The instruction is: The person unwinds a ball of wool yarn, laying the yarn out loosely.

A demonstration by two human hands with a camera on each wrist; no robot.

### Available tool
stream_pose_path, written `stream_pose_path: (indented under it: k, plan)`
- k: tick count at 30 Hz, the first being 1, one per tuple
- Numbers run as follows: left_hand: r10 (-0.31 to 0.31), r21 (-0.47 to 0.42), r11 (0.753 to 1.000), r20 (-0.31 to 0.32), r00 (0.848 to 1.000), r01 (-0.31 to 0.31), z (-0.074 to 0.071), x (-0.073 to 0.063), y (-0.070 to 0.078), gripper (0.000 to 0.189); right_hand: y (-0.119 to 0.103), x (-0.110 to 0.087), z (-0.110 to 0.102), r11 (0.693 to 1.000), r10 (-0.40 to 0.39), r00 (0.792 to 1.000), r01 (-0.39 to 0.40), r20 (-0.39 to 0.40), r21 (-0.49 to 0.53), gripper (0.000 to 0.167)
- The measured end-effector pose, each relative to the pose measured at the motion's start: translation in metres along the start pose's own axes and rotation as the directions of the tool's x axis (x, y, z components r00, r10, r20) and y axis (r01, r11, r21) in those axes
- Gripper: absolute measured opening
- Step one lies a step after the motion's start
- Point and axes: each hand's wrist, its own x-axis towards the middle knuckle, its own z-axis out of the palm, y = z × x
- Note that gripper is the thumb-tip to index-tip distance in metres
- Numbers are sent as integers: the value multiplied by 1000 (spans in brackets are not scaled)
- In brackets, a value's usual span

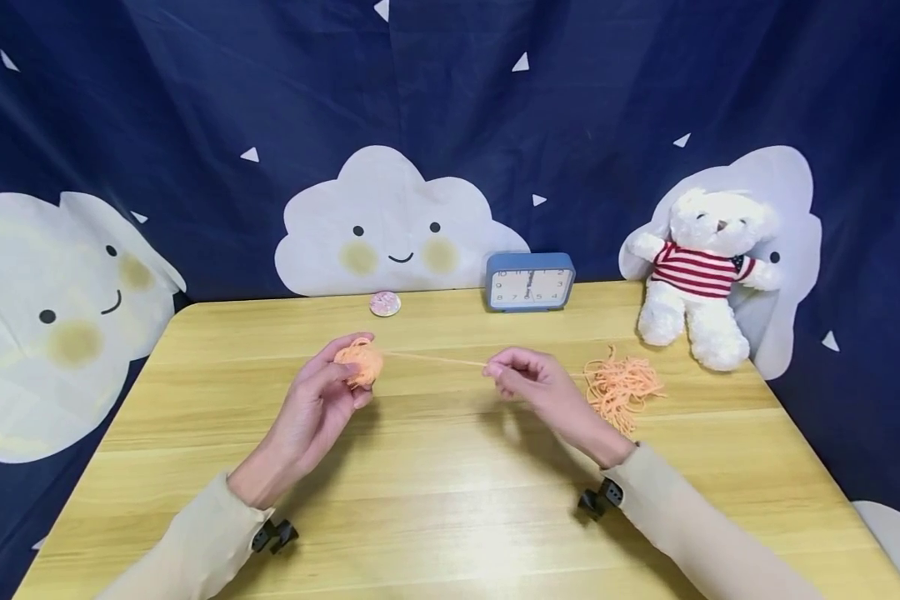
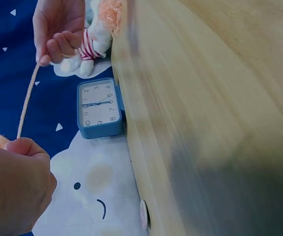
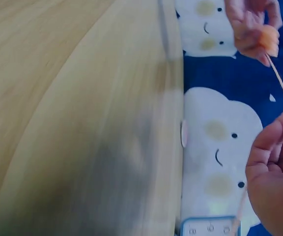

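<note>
Both forearms (image 1: 708,525) reach forward and inward — left hand (image 1: 311,408) gripping with thumb and fingers, right hand (image 1: 547,392) pinching at the fingertips — the two well apart

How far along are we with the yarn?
Partway, it seems. Looks done: a small orange ball in the grip of the left hand. In hand: the right hand pinches the strand running straight from that ball. Remaining: apparently the loose yarn pile on the table.
</note>
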Motion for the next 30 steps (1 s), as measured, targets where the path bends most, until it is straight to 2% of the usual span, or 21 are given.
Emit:
stream_pose_path:
  k: [2,5,9,12,16,20,25,30]
  plan:
    - [3,28,1000,0,1000,-3,-2,0,-1,42,-1,-2,-6,1000,-20,998,20,-51,9,25]
    - [8,18,1000,30,1000,-9,-4,-1,-3,37,-3,-4,-14,999,-47,992,49,-113,18,26]
    - [11,-58,998,93,996,-5,-4,-3,-4,34,-6,-8,-24,996,-65,983,74,-174,45,23]
    - [6,-88,996,111,994,4,-5,-3,-4,34,-9,-11,-31,991,-81,969,103,-235,86,21]
    - [7,-93,996,79,997,0,-7,-4,-3,35,-9,-16,-42,964,-110,948,176,-300,202,15]
    - [17,-92,996,54,998,-12,-11,-5,-3,36,-7,-20,-55,922,-126,929,239,-347,306,19]
    - [36,-89,996,63,997,-30,-15,-5,-3,37,-4,-28,-73,890,-123,904,283,-409,359,21]
    - [47,-100,994,74,996,-39,-19,-7,-2,46,-2,-36,-90,869,-113,885,308,-451,388,22]
